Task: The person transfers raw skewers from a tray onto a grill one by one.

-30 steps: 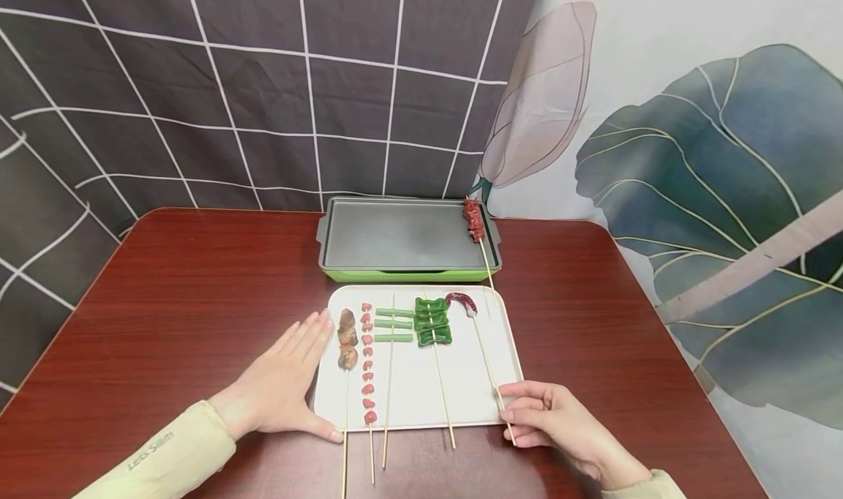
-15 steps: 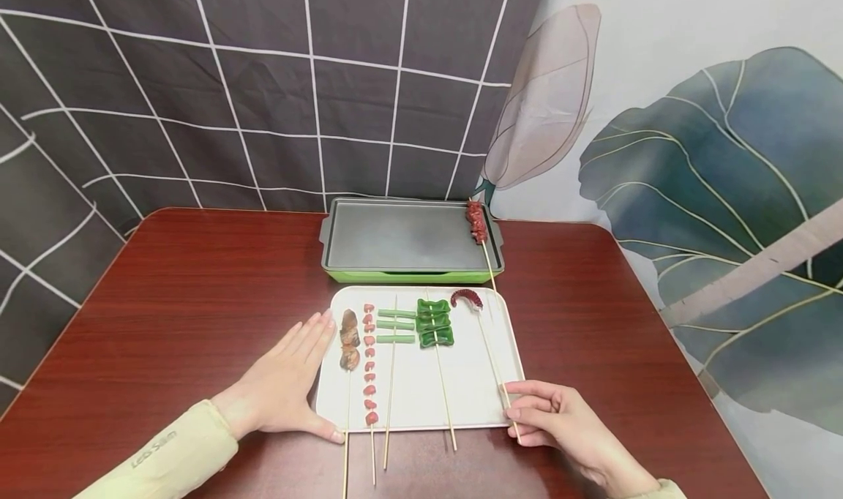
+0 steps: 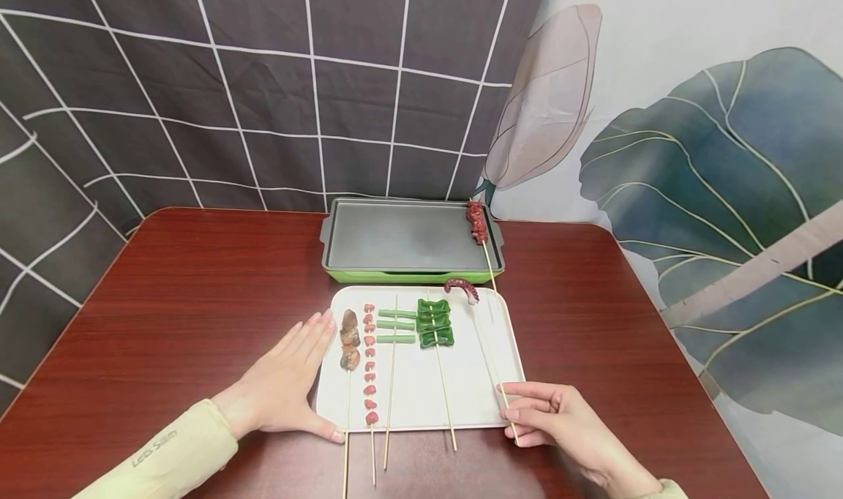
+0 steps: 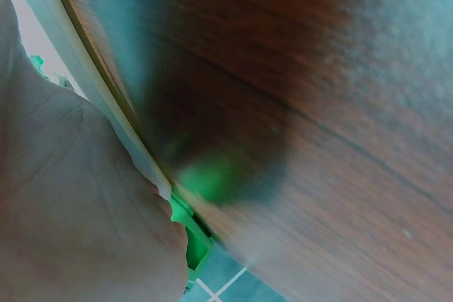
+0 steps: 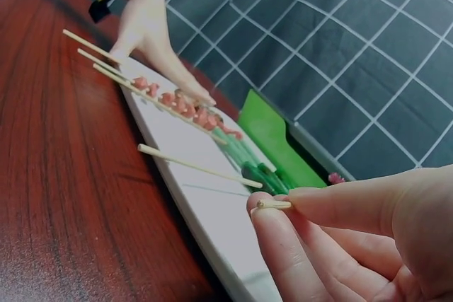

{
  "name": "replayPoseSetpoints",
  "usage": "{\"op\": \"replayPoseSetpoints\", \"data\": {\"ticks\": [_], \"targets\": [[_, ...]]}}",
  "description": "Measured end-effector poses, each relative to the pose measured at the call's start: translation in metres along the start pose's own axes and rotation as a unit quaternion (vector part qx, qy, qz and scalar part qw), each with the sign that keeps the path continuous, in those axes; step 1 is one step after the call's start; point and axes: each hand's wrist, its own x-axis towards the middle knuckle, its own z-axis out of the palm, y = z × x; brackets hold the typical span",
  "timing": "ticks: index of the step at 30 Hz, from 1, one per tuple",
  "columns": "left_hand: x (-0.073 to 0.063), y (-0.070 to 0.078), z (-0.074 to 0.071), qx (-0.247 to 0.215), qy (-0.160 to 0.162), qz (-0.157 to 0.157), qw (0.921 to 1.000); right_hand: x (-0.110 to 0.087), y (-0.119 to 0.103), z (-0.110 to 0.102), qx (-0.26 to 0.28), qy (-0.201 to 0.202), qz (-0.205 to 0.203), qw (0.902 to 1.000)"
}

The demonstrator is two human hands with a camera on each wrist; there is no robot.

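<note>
My right hand (image 3: 556, 426) pinches the lower end of a tentacle skewer's stick between thumb and fingers, at the right front of a white tray (image 3: 474, 404). Its dark red curled tentacle (image 3: 463, 290) overlaps the tray's far rim in the head view. In the right wrist view the butt of the stick (image 5: 272, 204) shows between the fingertips. My left hand (image 3: 283, 382) lies along the tray's left edge with fingers straight, its thumb at the front corner beside a brown meat skewer (image 3: 350, 342). The left wrist view shows mainly its palm (image 4: 78, 189) against the rim.
Also on the tray are a red-piece skewer (image 3: 369, 366), a green-stem skewer (image 3: 395, 325) and a green pepper skewer (image 3: 435, 323). Behind stands a green-based grill with a grey plate (image 3: 395, 235). A red meat skewer (image 3: 477, 223) lies at its right, its stick reaching toward the tray.
The tentacle end shifted slightly right, then swung up and left toward the tray's far rim, turning as it went. My right hand stays near the same spot; my left hand keeps its place.
</note>
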Motion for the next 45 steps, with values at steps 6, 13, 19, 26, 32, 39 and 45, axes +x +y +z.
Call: {"op": "replayPoseSetpoints", "data": {"ticks": [6,13,19,26,32,39,45], "targets": [[0.0,-0.001,0.0,-0.002,0.001,0.004,1.0,0.002,-0.007,0.002,-0.017,0.001,-0.012,0.9998],[0.001,0.001,-0.002,-0.003,-0.005,-0.002,1.0,0.01,-0.02,0.004,-0.045,0.019,-0.033,0.9983],[0.002,0.005,-0.009,-0.004,-0.034,-0.012,0.9993,0.02,-0.036,0.006,-0.06,0.056,-0.042,0.9957],[0.001,0.006,-0.01,-0.003,-0.04,-0.015,0.9991,0.038,-0.052,0.004,-0.068,0.09,-0.051,0.9923],[0.001,0.005,-0.011,0.0,-0.031,-0.01,0.9995,0.059,-0.065,-0.003,-0.068,0.118,-0.067,0.9885],[0.001,0.005,-0.011,0.0,-0.03,-0.009,0.9995,0.089,-0.08,-0.011,-0.062,0.118,-0.076,0.9881],[0.001,0.005,-0.01,0.003,-0.028,-0.008,0.9996,0.114,-0.087,-0.014,-0.045,0.101,-0.055,0.9923]]}}
